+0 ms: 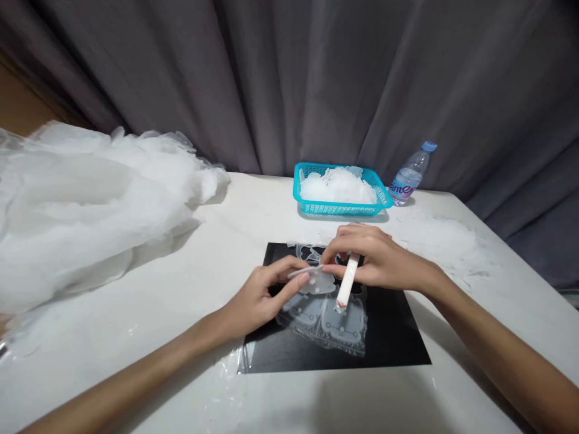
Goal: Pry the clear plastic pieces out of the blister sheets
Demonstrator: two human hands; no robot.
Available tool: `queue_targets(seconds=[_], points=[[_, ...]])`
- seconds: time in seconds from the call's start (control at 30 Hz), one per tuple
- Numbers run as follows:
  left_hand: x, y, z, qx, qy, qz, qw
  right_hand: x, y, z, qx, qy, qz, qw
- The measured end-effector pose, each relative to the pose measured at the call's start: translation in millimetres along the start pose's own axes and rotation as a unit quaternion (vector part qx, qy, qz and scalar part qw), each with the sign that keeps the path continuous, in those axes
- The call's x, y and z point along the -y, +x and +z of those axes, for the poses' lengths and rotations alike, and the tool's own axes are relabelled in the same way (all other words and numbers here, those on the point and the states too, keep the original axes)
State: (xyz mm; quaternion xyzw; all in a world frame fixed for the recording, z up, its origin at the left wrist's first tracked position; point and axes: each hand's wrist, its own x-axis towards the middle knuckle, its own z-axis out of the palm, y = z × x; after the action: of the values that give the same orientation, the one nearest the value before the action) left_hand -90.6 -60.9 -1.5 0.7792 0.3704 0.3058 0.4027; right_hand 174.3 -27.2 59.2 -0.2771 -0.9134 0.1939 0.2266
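holding a thin pale piece (320,283) above the black mat (393,337), with both hands; pinching it at its left part between thumb and index finger of the left hand (266,290), with the thumb on the near side; so having these two fingertips very narrow, with only the thickness of the piece between them; touching its upper right edge with thumb and index fingertips of the right hand (380,256), also brought close together; at the same time gripping a white stick (347,282) in this right hand, between index finger and thumb, with the reddish end pointing down and toward the body; cannot tell how the other right fingers are bent, being partly hidden; below the fingertips, leaving the lower part of the piece free, tilted, just over a clear film (341,322) with pale rounded shapes, spread on the mat; seeing thin scraps (313,255) at the far edge of the mat; farther back on the table (253,205), seeing a blue basket (339,210) with white pieces (339,185) in it, and a bottle (407,181) just beside; noticing also a big white pile (90,193) at left, and loose flakes (447,244) at right; finding a grey curtain (280,90) behind.
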Motion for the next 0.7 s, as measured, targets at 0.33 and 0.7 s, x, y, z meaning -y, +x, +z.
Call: queue_targets(seconds=[0.33, 0.7], points=[[18, -7, 5.9, 0.150, 0.324, 0.102, 0.928, -107, 40, -44, -0.277, 0.033, 0.261, 0.924], [38, -26, 42.3, -0.065, 0.468, 0.140, 0.870, -102, 0, -16, -0.322, -0.055, 0.231, 0.916]])
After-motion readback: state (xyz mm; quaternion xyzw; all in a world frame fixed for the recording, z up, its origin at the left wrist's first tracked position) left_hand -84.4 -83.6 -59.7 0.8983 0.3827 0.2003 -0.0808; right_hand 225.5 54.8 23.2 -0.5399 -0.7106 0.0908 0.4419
